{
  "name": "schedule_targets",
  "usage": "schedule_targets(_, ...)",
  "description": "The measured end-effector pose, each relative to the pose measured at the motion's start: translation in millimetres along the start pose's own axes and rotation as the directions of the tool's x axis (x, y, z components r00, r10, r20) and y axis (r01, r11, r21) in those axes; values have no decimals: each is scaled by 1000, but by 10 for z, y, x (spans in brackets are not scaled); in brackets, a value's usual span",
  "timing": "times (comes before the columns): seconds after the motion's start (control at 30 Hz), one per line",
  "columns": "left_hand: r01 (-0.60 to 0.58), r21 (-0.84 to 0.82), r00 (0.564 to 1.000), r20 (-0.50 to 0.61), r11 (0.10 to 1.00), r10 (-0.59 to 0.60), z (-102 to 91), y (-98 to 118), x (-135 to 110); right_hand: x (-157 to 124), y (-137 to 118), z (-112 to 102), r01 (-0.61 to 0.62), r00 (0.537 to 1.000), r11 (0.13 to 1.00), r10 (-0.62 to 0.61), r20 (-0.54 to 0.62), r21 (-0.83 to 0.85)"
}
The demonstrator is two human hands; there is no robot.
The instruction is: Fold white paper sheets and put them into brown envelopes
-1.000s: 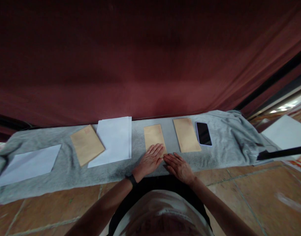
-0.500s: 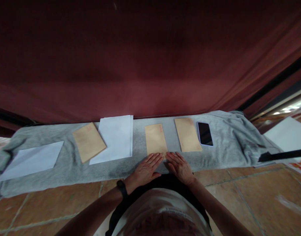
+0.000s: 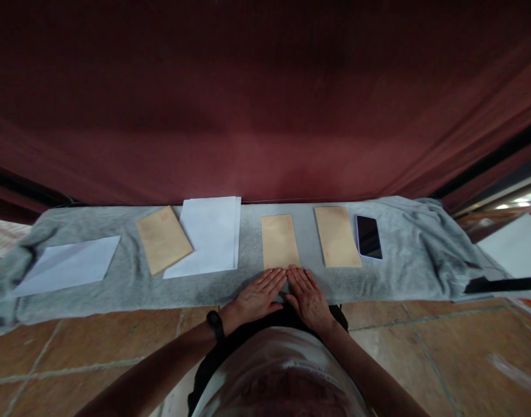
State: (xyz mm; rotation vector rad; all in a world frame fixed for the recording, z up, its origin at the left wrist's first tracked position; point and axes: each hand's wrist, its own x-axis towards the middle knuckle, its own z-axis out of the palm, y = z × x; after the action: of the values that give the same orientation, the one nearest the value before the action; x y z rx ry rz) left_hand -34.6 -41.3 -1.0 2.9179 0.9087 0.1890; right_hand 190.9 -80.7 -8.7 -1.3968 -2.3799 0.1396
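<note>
A brown envelope (image 3: 279,240) lies flat on the grey cloth in front of me, its near end partly covered by my fingers. My left hand (image 3: 260,293) rests palm down on that near edge, fingers stretched out. Beside it my right hand (image 3: 307,294) also lies flat, fingertips on the envelope's near right corner. The fingertips of both hands almost meet. To the right lies a second brown envelope (image 3: 338,237), with a dark-screened phone (image 3: 369,237) next to it. Neither hand grasps anything.
Left of centre, a stack of brown envelopes (image 3: 163,238) overlaps white paper sheets (image 3: 212,234). Farther left lies another white sheet (image 3: 69,265). The grey cloth (image 3: 413,260) covers a narrow bench against a dark red curtain (image 3: 265,156). A black bar (image 3: 504,284) juts in at right.
My right hand has shifted slightly left and turned, its fingers now pointing more straight ahead. Both hands stay at the envelope's near edge. The whole view has shifted a little.
</note>
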Motion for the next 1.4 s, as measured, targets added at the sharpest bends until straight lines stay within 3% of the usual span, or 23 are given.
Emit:
schedule_targets(0.37,40,27,997,66,999,-42,-103,-95,-196,-101,117,0,-34,998,999,34,-52,-14)
schedule_targets(0.53,60,24,997,40,998,-61,-88,-160,-299,-146,165,-15,-47,995,999,45,-84,-16)
schedule_targets(0.9,87,76,991,97,993,-94,-140,-199,-403,-167,195,-2,-70,995,997,71,-70,11)
schedule_targets(1.03,114,69,992,40,991,-117,-214,-122,-308,-109,180,-27,-96,993,995,99,-67,37)
schedule_targets(1.17,174,48,984,-45,984,-172,-239,-52,-65,53,99,-36,-70,995,995,76,-68,77)
schedule_targets(1.4,263,19,962,-76,965,-261,14,56,334,348,-12,31,-65,998,998,65,3,10)
